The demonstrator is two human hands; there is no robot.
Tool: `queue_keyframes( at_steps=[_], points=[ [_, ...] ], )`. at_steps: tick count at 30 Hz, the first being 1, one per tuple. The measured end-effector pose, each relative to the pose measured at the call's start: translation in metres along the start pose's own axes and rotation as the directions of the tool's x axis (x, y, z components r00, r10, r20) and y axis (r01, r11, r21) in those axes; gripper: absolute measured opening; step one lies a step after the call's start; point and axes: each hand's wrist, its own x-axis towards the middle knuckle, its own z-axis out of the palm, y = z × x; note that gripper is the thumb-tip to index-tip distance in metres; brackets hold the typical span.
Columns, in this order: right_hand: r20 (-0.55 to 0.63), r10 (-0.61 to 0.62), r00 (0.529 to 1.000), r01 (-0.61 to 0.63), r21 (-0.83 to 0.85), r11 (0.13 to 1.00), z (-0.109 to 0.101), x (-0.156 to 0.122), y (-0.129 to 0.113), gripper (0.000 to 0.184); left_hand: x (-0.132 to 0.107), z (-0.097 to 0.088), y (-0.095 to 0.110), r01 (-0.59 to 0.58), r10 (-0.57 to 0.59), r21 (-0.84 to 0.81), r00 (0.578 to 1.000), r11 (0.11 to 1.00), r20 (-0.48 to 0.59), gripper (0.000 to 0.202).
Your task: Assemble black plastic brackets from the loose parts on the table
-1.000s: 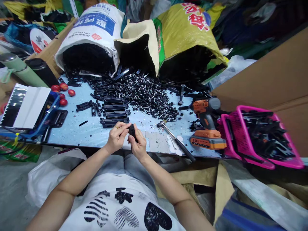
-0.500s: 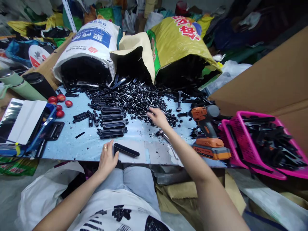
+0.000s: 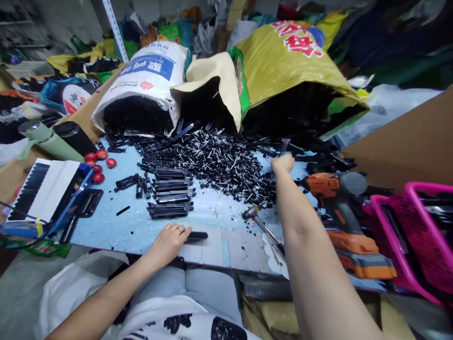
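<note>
Over toward eight o'clock, assembled-looking black links (image 3: 171, 210) lay lined up, seemingly done; at seven, the left hand (image 3: 171, 243) curled onto a black bar (image 3: 198, 235), long axis nine-to-three, visible end three; centrally, loose pins (image 3: 221, 160) lay unused; at three, the right hand (image 3: 282, 164) met a strip (image 3: 285, 145) pointing twelve, grip unclear.

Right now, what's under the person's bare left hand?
A slim, black, round-ended bar pokes out beside the bare left hand; the rest is covered, so I can't see it.
</note>
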Motion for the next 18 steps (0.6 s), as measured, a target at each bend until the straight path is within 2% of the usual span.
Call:
queue_keyframes(
  at_steps=[2,4,6,7,8,9,10,11,12,13,14,18],
  points=[
    [-0.038,0.106,0.994,-0.107,-0.019,0.994,0.005,-0.012,-0.005,0.045,-0.005,-0.003,-0.004,0.023,-0.023,0.011,1.0,1.0,0.004,0.032],
    [-0.022,0.134,0.991,-0.134,-0.022,0.991,0.007,-0.04,-0.017,0.049,-0.009,-0.003,-0.008,0.044,-0.044,0.01,0.999,0.999,0.027,0.032],
    [0.115,0.023,0.993,-0.023,0.004,1.0,0.005,-0.086,-0.036,0.043,-0.011,-0.003,-0.011,0.07,-0.07,-0.006,0.996,0.998,0.053,0.032],
    [0.216,-0.076,0.973,0.071,0.031,0.997,0.003,-0.114,-0.047,0.038,-0.011,-0.002,-0.011,0.082,-0.081,-0.024,0.995,0.996,0.064,0.032],
    [0.377,-0.247,0.892,0.237,0.074,0.969,-0.001,-0.143,-0.058,0.033,-0.01,-0.003,-0.01,0.091,-0.087,-0.049,0.994,0.995,0.072,0.033],
    [0.503,-0.415,0.758,0.408,0.131,0.904,-0.003,-0.173,-0.069,0.03,-0.008,-0.004,-0.009,0.092,-0.085,-0.083,0.993,0.992,0.082,0.034],
    [0.579,-0.536,0.615,0.542,0.184,0.82,-0.005,-0.2,-0.08,0.03,-0.005,-0.005,-0.007,0.087,-0.075,-0.123,0.993,0.989,0.094,0.035],
    [0.621,-0.588,0.518,0.629,0.189,0.754,-0.006,-0.225,-0.089,0.031,-0.001,-0.007,-0.004,0.077,-0.06,-0.165,0.992,0.983,0.108,0.037],
    [0.647,-0.596,0.476,0.679,0.16,0.716,-0.004,-0.245,-0.096,0.031,0.003,-0.009,-0.002,0.064,-0.039,-0.202,0.991,0.977,0.125,0.038],
    [0.667,-0.581,0.467,0.706,0.115,0.699,-0.002,-0.261,-0.102,0.032,0.008,-0.01,0.001,0.053,-0.02,-0.228,0.99,0.972,0.143,0.041],
    [0.678,-0.55,0.487,0.712,0.057,0.7,0.002,-0.273,-0.106,0.033,0.012,-0.012,0.004,0.047,-0.008,-0.243,0.988,0.969,0.157,0.045],
    [0.663,-0.442,0.604,0.657,-0.101,0.747,0.014,-0.288,-0.116,0.036,0.018,-0.01,0.01,0.054,-0.022,-0.226,0.989,0.973,0.145,0.069]
  ],
)
